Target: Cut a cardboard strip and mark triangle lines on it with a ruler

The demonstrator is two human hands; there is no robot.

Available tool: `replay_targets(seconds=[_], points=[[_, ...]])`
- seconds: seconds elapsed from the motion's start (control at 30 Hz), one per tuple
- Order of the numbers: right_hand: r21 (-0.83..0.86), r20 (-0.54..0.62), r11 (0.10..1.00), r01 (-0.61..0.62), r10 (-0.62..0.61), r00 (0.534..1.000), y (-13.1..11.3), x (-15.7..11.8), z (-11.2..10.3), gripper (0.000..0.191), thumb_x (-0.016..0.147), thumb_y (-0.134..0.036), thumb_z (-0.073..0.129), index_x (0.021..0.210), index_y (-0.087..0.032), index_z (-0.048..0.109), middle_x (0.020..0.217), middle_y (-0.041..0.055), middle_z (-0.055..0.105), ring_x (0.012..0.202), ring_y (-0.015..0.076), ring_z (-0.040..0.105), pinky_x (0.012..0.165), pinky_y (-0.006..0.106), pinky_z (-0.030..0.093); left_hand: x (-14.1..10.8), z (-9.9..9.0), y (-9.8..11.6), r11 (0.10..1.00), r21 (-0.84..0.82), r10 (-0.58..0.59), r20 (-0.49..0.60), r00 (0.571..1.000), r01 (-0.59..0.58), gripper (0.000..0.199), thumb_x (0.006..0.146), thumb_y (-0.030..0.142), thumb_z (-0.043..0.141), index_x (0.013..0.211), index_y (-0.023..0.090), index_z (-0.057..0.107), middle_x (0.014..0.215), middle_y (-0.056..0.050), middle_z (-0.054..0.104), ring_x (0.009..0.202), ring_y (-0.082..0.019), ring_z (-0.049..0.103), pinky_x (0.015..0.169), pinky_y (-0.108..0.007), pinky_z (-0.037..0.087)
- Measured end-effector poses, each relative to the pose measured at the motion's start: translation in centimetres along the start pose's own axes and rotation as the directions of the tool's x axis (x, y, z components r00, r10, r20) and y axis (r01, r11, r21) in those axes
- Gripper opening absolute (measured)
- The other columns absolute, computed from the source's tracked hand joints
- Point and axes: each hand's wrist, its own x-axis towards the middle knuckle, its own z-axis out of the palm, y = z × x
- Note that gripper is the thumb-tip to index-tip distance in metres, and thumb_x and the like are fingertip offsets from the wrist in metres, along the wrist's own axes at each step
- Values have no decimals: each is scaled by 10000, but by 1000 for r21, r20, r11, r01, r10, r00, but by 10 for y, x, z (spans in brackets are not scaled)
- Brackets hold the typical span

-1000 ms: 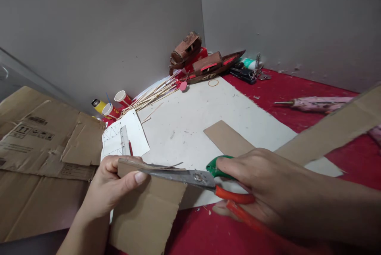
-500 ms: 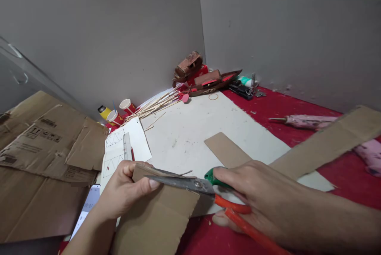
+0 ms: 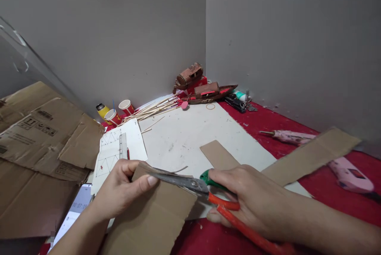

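Note:
My left hand [image 3: 126, 189] grips a piece of brown cardboard [image 3: 151, 219] near its upper edge, thumb on the near face. In my right hand [image 3: 247, 199] is a pair of scissors [image 3: 190, 185] with green and orange handles. The blades lie along the top edge of the cardboard, their tips close to my left thumb. A thin curled strip rises from that edge above the blades. Beyond my hands a cut cardboard strip [image 3: 217, 154] lies on the white board [image 3: 178, 140]. A longer cardboard strip [image 3: 315, 156] rests to the right, partly over a pink glue gun [image 3: 351, 173].
At left stands a large cardboard box [image 3: 35, 191] with a phone [image 3: 74, 211] beside it. A drawing sheet [image 3: 110, 160] with a ruler [image 3: 122, 146], red paper cups [image 3: 126, 108], wooden sticks [image 3: 154, 108] and model boats [image 3: 208, 92] lie toward the grey walls.
The view has shifted slightly, with the glue gun showing more. Both hands keep their holds, and the scissors stay at the cardboard's top edge.

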Motion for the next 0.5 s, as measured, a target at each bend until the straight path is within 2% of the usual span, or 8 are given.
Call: replay_targets(seconds=[0.13,0.2,0.27,0.4,0.5], points=[[-82,10,997,-12,13,1000,-9,-1,-7,338,745,-457,732,733,-241,473,661,-13,626,548,167,494,532,264,279,4,6,-2,979,153,126,58,990,-134,391,811,478,758,654,133,663,569,18,545,536,-78,401,502,-190,318],[-102,14,995,-18,19,1000,-11,-2,-8,348,749,-471,729,733,-241,468,652,-13,618,546,169,488,531,264,271,6,8,-1,980,149,119,75,990,-129,410,816,497,743,642,138,645,559,30,500,536,-79,352,495,-196,287],[-98,31,995,-20,23,999,-11,-2,-7,357,757,-482,718,731,-242,455,644,-15,602,543,165,473,531,261,270,6,9,-1,983,139,110,67,992,-118,396,815,495,742,659,140,661,571,22,511,542,-86,363,500,-201,300],[-50,82,997,-55,59,995,-11,-2,-3,349,771,-477,679,735,-251,416,619,-22,535,546,157,429,527,254,286,4,6,-1,991,62,117,37,992,-119,336,835,463,734,749,139,713,659,-16,603,602,-115,482,560,-214,395],[1,101,998,-56,56,993,-13,-3,-1,340,780,-453,655,732,-257,382,592,-38,494,526,143,387,515,250,288,2,3,-4,993,15,120,22,993,-121,338,847,450,730,727,136,697,640,-7,585,590,-107,483,542,-201,389]])
